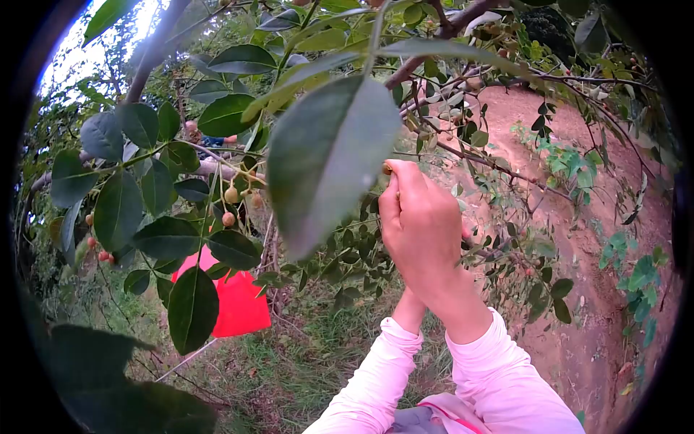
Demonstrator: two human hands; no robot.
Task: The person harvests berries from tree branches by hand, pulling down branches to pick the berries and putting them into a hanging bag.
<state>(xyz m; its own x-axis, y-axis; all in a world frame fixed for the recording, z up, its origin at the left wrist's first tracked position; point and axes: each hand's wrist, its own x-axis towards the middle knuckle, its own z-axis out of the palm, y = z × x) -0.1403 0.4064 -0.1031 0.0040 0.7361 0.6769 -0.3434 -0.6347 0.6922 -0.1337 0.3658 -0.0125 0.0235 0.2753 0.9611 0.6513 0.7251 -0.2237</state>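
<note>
My right hand [423, 224] is raised among the branches, its fingers closed in a pinch. A small brownish speck shows at its fingertips, too small to name. My left wrist [410, 311] crosses behind the right one, and the left hand is hidden there, its fingers out of sight. A large blurred leaf [332, 155] hangs close to the camera, just left of the right hand. Small yellowish to reddish round fruits [229, 219] dangle from a leafy twig further left.
A bright red sheet-like thing [242, 307] hangs behind leaves at lower left. Thin branches [499, 170] cross to the right over a reddish dirt slope [571, 289]. Grass [289, 376] covers the ground below. A partly hidden person [213, 139] appears in the background.
</note>
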